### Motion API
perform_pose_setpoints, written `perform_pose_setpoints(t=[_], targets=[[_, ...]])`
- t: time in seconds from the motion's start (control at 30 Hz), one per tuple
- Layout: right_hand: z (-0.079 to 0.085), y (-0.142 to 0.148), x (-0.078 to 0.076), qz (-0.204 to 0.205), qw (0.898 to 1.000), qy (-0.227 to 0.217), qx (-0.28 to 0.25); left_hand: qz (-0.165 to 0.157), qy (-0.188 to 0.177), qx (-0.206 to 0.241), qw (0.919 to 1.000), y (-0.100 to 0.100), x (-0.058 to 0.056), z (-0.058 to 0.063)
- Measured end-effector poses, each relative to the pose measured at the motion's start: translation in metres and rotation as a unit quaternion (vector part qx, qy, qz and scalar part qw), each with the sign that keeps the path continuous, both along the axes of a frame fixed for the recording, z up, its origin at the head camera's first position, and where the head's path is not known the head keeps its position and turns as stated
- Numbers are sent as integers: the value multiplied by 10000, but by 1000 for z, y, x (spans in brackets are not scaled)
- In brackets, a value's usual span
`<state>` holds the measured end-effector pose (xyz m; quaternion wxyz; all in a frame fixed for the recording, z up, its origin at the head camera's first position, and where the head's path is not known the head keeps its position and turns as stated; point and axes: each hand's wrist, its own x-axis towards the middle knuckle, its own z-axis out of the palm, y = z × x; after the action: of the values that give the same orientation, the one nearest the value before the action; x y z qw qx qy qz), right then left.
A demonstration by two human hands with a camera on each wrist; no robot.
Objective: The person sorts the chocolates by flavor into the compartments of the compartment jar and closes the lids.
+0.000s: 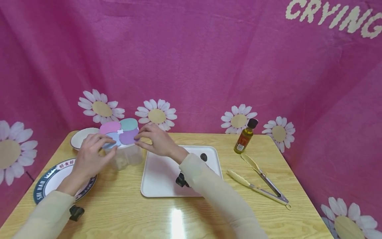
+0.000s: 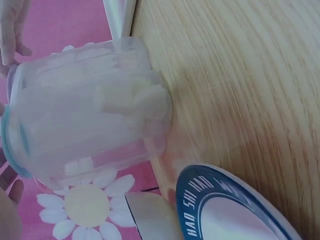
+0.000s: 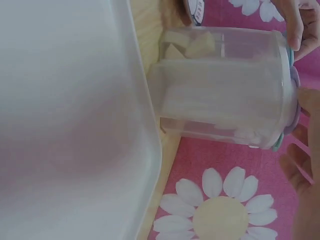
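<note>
A clear plastic container (image 1: 126, 156) with several compartments stands at the back left of the table. Its lids are pink (image 1: 109, 126), green (image 1: 129, 124), purple (image 1: 128, 136) and blue (image 1: 114, 135). Pale chunks (image 3: 200, 46) lie low inside one compartment in the right wrist view. My left hand (image 1: 91, 155) touches the blue lid, its thumb apart from the bent fingers near the front edge. At the purple lid's right edge, the fingertips of my right hand (image 1: 158, 141) rest, thumb and fingers spread. How firmly either hand presses cannot be seen.
A white tray (image 1: 161, 181) lies under my right forearm. Left of the container are a white bowl (image 1: 81, 137) and a blue-rimmed plate (image 1: 44, 182). Toward the right stand an oil bottle (image 1: 243, 141) and spread tongs (image 1: 270, 182). A pink curtain (image 1: 191, 73) hangs behind.
</note>
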<state>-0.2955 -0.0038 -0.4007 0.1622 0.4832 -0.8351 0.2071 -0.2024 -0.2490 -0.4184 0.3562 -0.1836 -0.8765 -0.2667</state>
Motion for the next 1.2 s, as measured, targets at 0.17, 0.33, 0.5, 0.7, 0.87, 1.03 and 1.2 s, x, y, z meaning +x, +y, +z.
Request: perform_pose_setpoints(t=[0.17, 0.33, 0.5, 0.7, 0.87, 1.03, 1.2], targets=[[8, 0, -6, -75, 9987, -375, 325, -234, 184, -75, 9995, 8, -4, 2], [12, -5, -14, -191, 9953, -602, 733, -180, 96, -202, 9996, 19, -8, 3], [9, -7, -13, -270, 9930, -761, 860, -88, 171, -268, 9995, 21, -11, 1], [6, -6, -8, -250, 9956, -660, 617, -101, 172, -280, 9994, 13, -9, 4], [4, -6, -3, -93, 9982, -323, 500, -39, 55, -221, 9997, 4, -6, 4], [-1, -6, 4, -116, 9991, 93, 405, -46, -168, -292, 9994, -4, -5, 3], [-4, -5, 9, -78, 9984, 454, 331, -68, -185, -329, 9993, -12, -5, 3]])
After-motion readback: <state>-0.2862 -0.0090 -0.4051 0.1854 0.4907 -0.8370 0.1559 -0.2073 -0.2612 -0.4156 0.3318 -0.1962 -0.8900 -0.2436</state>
